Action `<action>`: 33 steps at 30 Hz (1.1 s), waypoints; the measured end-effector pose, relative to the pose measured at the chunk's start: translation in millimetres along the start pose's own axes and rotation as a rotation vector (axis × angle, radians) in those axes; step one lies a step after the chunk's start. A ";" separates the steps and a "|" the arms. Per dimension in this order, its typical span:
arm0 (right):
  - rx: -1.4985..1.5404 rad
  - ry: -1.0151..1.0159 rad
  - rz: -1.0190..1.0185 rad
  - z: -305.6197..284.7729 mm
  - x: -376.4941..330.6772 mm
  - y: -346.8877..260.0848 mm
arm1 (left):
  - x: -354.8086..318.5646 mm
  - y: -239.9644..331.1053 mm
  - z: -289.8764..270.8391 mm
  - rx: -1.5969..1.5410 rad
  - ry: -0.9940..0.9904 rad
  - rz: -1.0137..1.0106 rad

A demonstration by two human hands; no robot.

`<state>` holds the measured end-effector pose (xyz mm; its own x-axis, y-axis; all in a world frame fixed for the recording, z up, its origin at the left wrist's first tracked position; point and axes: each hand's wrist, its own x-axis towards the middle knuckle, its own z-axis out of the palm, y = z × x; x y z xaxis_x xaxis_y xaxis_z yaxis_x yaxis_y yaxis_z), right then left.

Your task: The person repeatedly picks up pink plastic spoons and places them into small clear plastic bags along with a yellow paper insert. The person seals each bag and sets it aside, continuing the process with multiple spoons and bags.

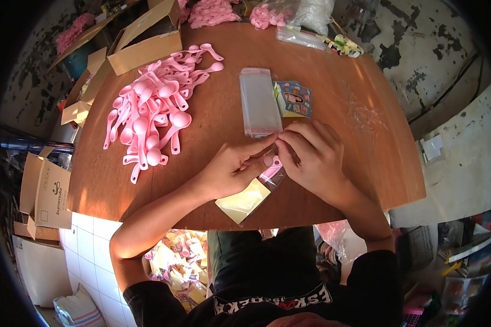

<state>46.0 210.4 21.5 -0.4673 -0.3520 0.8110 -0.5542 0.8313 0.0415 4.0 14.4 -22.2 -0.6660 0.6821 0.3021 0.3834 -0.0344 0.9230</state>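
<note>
My left hand [232,166] and my right hand [311,155] meet over the near part of a round wooden table [365,163]. Together they pinch the open end of a clear plastic sleeve [253,196] that holds a yellow card and a pink spoon. The sleeve's closed end points toward me, over the table's near edge. A stack of empty clear sleeves [259,103] lies just beyond my fingers. Beside it sits a small pile of printed cards [295,99]. A heap of pink plastic spoons [155,106] spreads to the left.
An open cardboard box [147,41] stands at the table's far left. Bags of pink spoons [212,12] and clear bags [305,22] lie at the far edge. A container of filled packets [180,264] sits on the floor by my left knee. More cartons [46,191] stand left.
</note>
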 end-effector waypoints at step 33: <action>0.400 -0.173 0.916 -69.0 -89.5 241.4 | 7.6 17.1 -3.7 -0.395 0.242 0.040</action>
<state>1.6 472.2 -0.8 -0.9040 0.2649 0.3357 -0.1075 0.6191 -0.7779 3.2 16.2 -3.3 -0.8037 0.4864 0.3428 0.1695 -0.3652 0.9154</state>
